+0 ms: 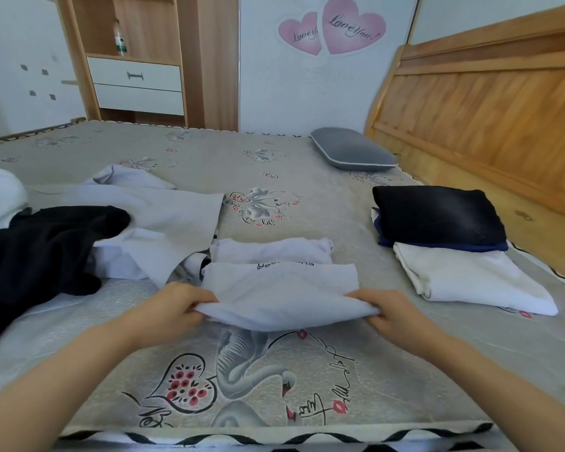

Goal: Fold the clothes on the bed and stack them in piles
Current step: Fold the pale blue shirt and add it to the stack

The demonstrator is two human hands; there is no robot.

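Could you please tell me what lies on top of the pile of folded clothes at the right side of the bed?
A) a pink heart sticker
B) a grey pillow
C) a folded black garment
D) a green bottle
C: a folded black garment sits on top of the pile, over a dark blue layer and a folded white garment, while the grey pillow lies apart near the headboard.

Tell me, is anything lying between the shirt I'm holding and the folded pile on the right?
Nothing visible. Both hands, left and right, grip the shirt, and only bare bedsheet lies between it and the pile.
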